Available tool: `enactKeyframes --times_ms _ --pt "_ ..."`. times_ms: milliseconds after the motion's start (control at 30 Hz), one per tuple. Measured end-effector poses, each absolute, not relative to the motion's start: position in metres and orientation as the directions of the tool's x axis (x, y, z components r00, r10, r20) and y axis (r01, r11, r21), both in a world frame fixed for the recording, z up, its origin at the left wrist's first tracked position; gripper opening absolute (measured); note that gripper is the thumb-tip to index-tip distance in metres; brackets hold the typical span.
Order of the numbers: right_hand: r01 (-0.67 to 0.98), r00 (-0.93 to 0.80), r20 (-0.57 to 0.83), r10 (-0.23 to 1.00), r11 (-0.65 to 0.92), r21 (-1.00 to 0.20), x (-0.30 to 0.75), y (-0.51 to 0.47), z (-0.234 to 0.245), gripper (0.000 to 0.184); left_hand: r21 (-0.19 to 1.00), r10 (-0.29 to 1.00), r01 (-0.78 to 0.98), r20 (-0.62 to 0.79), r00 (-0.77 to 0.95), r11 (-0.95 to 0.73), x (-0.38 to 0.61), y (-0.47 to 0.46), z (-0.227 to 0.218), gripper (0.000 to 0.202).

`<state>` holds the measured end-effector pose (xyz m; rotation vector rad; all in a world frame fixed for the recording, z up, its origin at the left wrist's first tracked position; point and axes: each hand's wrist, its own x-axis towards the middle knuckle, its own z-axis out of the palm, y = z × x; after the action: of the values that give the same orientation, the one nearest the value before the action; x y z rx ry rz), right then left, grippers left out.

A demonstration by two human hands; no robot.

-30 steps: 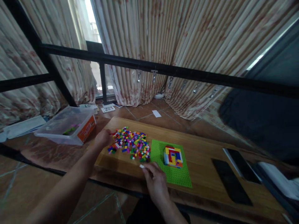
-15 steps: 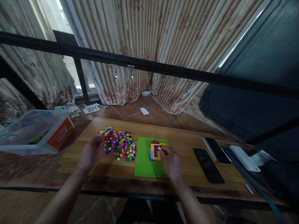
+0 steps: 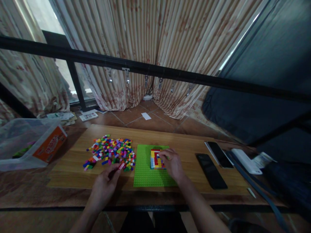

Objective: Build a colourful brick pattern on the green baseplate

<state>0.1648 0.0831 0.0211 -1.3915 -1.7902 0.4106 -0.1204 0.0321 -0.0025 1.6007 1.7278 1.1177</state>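
My left hand (image 3: 105, 183) pinches a small reddish-pink brick (image 3: 121, 166) at the front edge of the loose brick pile (image 3: 114, 150). My right hand (image 3: 171, 163) is closed over a low, multicoloured brick build (image 3: 155, 163), its thumb and index finger pinched at a small white brick (image 3: 158, 155) on or just above the top. Yellow, red, blue and white show on the build, but my fingers cover its right side. Beneath it lies a green studded baseplate (image 3: 143, 174) on the wooden board.
Two dark phones (image 3: 211, 171) lie on the board's right, with a white device (image 3: 246, 161) and a strap beyond. A clear plastic box (image 3: 21, 129) with an orange label stands at the left. A black rail (image 3: 136, 66) crosses in front of the curtains.
My left hand has moved right and toward me from the pile's left side, now with the reddish-pink brick. The right hand stays at the build. The whole view has shifted slightly.
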Motion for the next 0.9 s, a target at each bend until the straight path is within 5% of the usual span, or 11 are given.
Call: enactKeyframes --times_ms 433,767,900 --pt "0.371 0.154 0.283 0.947 0.21 -0.905 0.162 0.09 0.006 0.014 0.898 0.984 0.436 0.017 -0.177 0.062 -0.104 0.022 0.007 0.032" --pt "0.318 0.235 0.292 0.927 0.211 -0.924 0.158 0.09 -0.002 0.013 0.908 0.973 0.403 -0.023 -0.231 0.117 -0.103 0.022 0.001 0.037" --pt "0.292 0.269 0.273 0.924 0.192 -0.937 0.158 0.087 -0.001 0.015 0.958 0.962 0.221 -0.13 -0.239 0.184 -0.089 0.025 0.015 0.04"
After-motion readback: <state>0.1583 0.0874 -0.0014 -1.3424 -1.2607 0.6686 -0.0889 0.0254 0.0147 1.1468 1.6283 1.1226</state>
